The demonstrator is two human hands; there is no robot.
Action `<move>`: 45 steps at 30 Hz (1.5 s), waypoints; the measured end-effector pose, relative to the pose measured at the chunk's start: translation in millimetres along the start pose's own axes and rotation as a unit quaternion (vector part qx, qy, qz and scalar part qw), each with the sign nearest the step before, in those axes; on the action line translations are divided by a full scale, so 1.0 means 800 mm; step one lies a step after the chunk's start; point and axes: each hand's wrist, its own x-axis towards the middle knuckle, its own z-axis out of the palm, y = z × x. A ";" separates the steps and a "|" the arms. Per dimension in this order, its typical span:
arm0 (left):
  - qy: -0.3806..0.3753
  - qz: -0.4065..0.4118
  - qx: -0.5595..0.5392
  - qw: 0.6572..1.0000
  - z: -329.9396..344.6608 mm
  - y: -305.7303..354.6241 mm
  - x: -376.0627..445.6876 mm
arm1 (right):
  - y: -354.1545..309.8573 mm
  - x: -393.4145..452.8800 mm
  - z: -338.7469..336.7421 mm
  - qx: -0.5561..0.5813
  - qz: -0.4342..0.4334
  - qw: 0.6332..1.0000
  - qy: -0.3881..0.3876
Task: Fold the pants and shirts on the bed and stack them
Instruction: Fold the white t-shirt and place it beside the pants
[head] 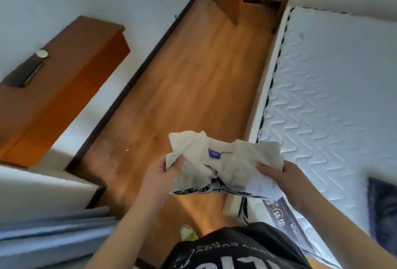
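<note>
Holding a cream shirt [225, 161] in the air over the wooden floor [182, 75], just beside the bed [333, 86], the person stands at the mattress edge. The left hand [165, 174] has its fingers [177, 161] clamped on the shirt's left side; the right hand [285, 180] grips the right side, thumb on top. The shirt is bunched between the 2 hands, its blue neck label [214, 154] facing up and a dark printed pattern showing along the lower edge. A dark blue garment [382, 208] lies on the bed at the right. A wooden cabinet [64, 79] stands by the left wall with a dark flat object [26, 74] on top.
</note>
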 end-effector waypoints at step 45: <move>-0.709 0.156 0.393 0.565 0.451 0.201 0.329 | 0.026 0.031 0.090 0.403 0.095 0.652 0.635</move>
